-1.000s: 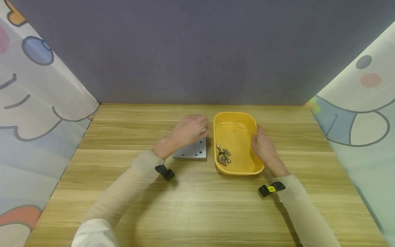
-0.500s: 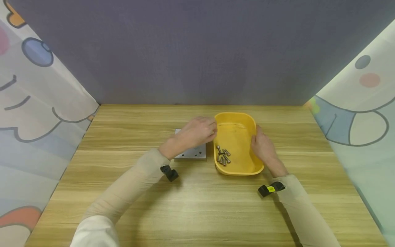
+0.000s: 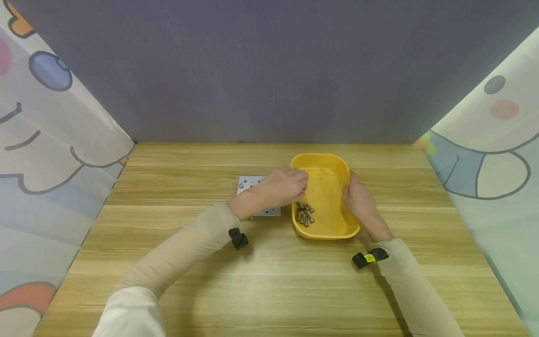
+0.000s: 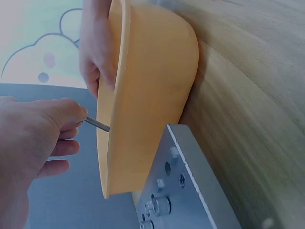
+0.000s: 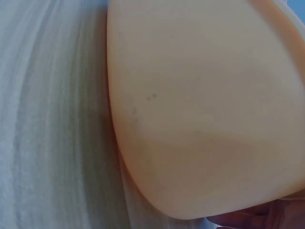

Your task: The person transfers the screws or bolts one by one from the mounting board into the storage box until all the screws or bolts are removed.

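Note:
My left hand (image 3: 280,188) is over the left rim of a yellow plastic bin (image 3: 330,220). Between its thumb and fingertips it pinches a bolt (image 4: 97,124), whose threaded shank points at the bin in the left wrist view. The right hand (image 3: 360,199) grips the bin's right wall, thumb over the rim. Inside the bin, several loose bolts (image 3: 305,216) lie in a small heap by the left wall. Under the left forearm lies a metal plate (image 3: 273,212) with drilled holes, partly hidden. A socket-head bolt (image 4: 161,206) sits in it.
The bin and plate rest on a wood-grain table (image 3: 269,281), with a narrow gap between them in the head view. A grey panel (image 3: 269,70) rises behind the table's back edge. Printed curtains (image 3: 497,187) hang at both sides.
My left hand has moved right and slightly toward me, from above the metal plate to over the bin's left rim. More of the plate's far left corner shows. The right hand stays put.

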A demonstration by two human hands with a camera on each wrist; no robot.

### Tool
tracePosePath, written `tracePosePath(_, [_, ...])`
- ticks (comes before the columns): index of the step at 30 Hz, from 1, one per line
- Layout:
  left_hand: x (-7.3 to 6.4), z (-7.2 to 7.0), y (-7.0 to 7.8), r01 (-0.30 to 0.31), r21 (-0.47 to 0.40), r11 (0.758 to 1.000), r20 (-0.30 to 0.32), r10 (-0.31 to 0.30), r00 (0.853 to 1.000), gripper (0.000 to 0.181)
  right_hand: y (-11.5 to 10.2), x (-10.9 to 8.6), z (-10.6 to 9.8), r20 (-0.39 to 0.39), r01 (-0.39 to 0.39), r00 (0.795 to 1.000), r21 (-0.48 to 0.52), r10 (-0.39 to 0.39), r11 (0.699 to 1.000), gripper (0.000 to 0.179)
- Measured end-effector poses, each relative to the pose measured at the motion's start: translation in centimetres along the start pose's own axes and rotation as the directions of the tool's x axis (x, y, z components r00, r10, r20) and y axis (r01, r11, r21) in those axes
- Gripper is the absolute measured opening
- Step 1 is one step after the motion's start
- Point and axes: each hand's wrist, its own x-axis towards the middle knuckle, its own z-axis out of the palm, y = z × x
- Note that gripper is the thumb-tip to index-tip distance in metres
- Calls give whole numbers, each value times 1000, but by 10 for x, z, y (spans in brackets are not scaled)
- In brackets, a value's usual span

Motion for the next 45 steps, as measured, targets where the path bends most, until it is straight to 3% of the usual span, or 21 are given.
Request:
tracePosePath(3, [2,0,2,-22,2,1000,4,22,1000,29,0,0,0,0,5,1000,5,-5,1000,53])
tracePosePath(13, [7,5,6,-127,125,984,16,126,992,25,2,1,1,6,13,1000,19,-13,1000,54])
tracePosePath(20, [13,9,12,-181,193,964,95,165,982,29,0,0,0,-3,5,1000,13,-5,1000,53])
tracePosePath(32, [22,10,20,-259,231,938,240,204,949,33,-1,-1,-1,0,15,1000,0,-15,1000,53])
tracePosePath(39, [28,16,24,-337,256,906,264,270,926,30,-1,-1,-1,-1,11,1000,-3,-11,1000,53])
tracePosePath(45, [32,19,26,-354,266,897,288,277,917,26,-1,-2,-1,-5,9,1000,1,-9,1000,53])
